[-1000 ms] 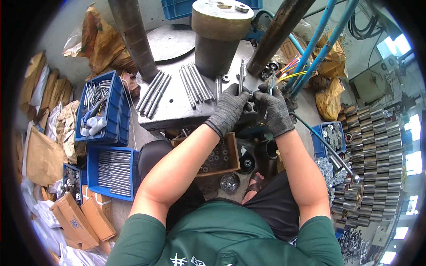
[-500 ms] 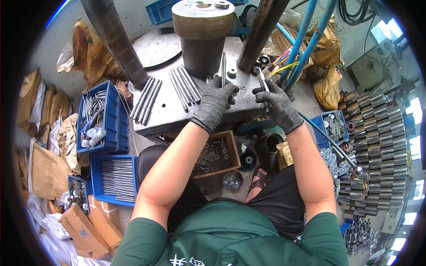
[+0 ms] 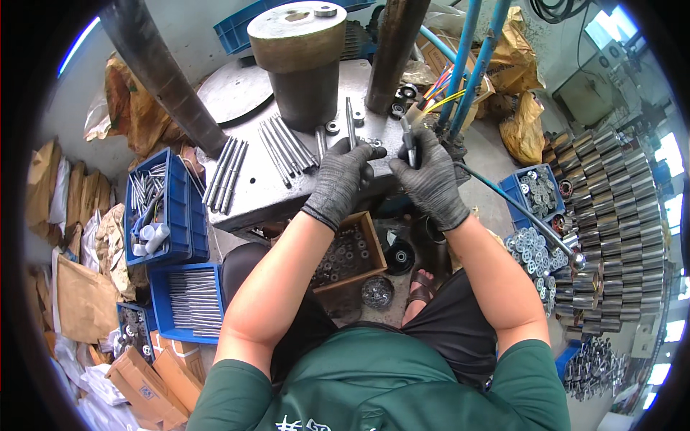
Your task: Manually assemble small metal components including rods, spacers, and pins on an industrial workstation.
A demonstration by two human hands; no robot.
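Observation:
Both my hands wear dark grey knit gloves and meet over the front edge of a steel press table (image 3: 259, 194). My left hand (image 3: 343, 179) grips a thin metal rod (image 3: 350, 123) that points away from me. My right hand (image 3: 431, 179) is closed around a short dark metal shaft (image 3: 409, 146), close beside the left. Two groups of loose metal rods (image 3: 287, 144) lie on the table left of my hands. Small ring washers (image 3: 332, 128) lie near the rod's far end, by a big steel cylinder (image 3: 303, 61).
Blue bins hold rods (image 3: 190, 302) and mixed parts (image 3: 154, 208) at my left. A wooden box of round parts (image 3: 345, 255) sits under the table. Blue trays of bearings (image 3: 539, 190) and stacked metal cylinders (image 3: 611, 230) stand at my right. Dark columns (image 3: 162, 72), blue pipes and paper bags surround the press.
The view has shifted, so the press table sits higher and closer. My hands have come together at the table's front edge, each still holding its metal piece.

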